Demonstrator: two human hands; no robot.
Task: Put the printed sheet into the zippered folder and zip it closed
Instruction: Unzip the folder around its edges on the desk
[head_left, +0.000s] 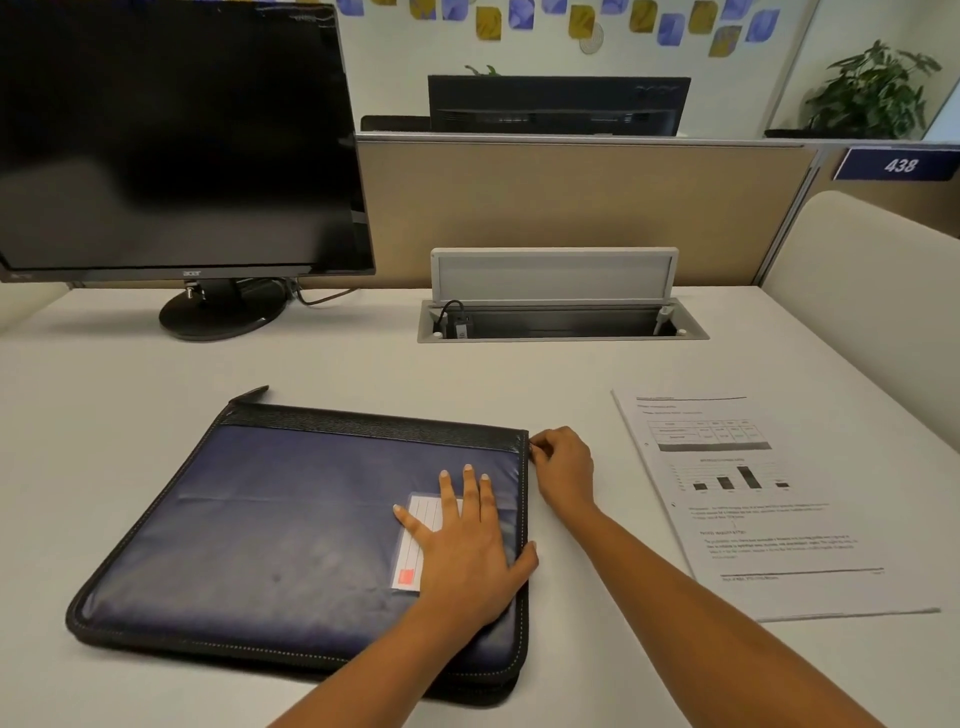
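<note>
A dark blue zippered folder (291, 530) with black edging lies flat and closed on the white desk, a label card in a clear pocket on its cover. My left hand (470, 545) rests flat on the cover near its right edge, fingers spread. My right hand (563, 465) is at the folder's far right corner, fingertips pinched at the zipper end; the pull itself is too small to make out. The printed sheet (769, 509), with a table, a bar chart and text, lies on the desk to the right of the folder, untouched.
A black monitor (176, 140) on a round stand occupies the back left. An open cable hatch (561, 322) with its lid raised sits at the back centre of the desk (363, 364). A beige partition runs behind and a curved panel stands to the right.
</note>
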